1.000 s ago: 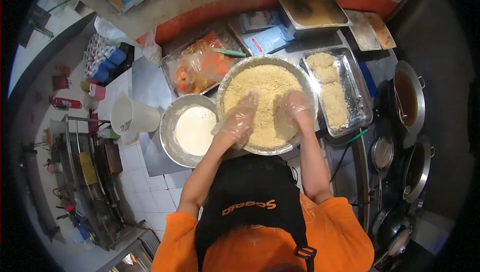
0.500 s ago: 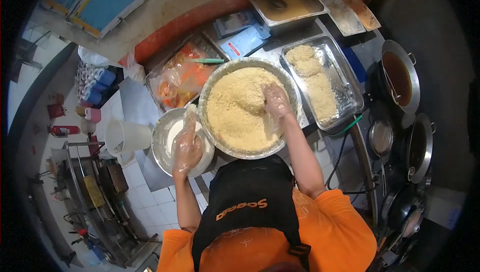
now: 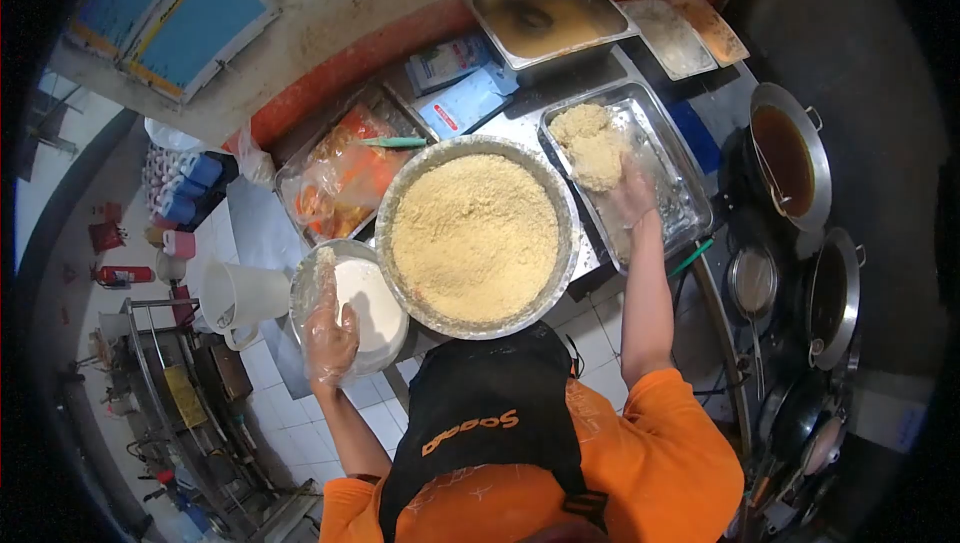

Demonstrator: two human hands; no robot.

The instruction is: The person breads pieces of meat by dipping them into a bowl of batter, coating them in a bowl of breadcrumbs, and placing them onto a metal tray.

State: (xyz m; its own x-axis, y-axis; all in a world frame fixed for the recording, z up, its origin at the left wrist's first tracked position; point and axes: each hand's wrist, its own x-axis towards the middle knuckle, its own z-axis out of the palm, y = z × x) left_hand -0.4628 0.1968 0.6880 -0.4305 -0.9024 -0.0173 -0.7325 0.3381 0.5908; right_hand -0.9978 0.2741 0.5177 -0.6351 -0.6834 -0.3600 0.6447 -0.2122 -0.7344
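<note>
My right hand point(image 3: 634, 191), in a clear plastic glove, is over the metal tray point(image 3: 692, 205). Its blurred fingertips are at the edge of crumb-coated pieces point(image 3: 592, 146), and I cannot make out whether they grip one. My left hand point(image 3: 332, 335), also gloved, is at the left side of a metal bowl of white batter point(image 3: 368, 305). Its fingers are stretched out, with pale coating stuck to the tips, and it holds nothing. Between the two hands stands a large round metal basin point(image 3: 398, 305) full of yellowish crumbs point(image 3: 474, 233).
Behind the basin lies a tray of orange food under plastic point(image 3: 345, 168), with a green-handled utensil point(image 3: 392, 142) across it. Blue packets point(image 3: 468, 101) and a deep metal pan point(image 3: 550, 55) stand at the back. Woks point(image 3: 790, 158) are on the right, a white bucket point(image 3: 240, 295) on the left.
My right hand has left the crumb basin and moved right to the tray. The mound under it in the crumbs no longer shows. My left hand remains at the batter bowl.
</note>
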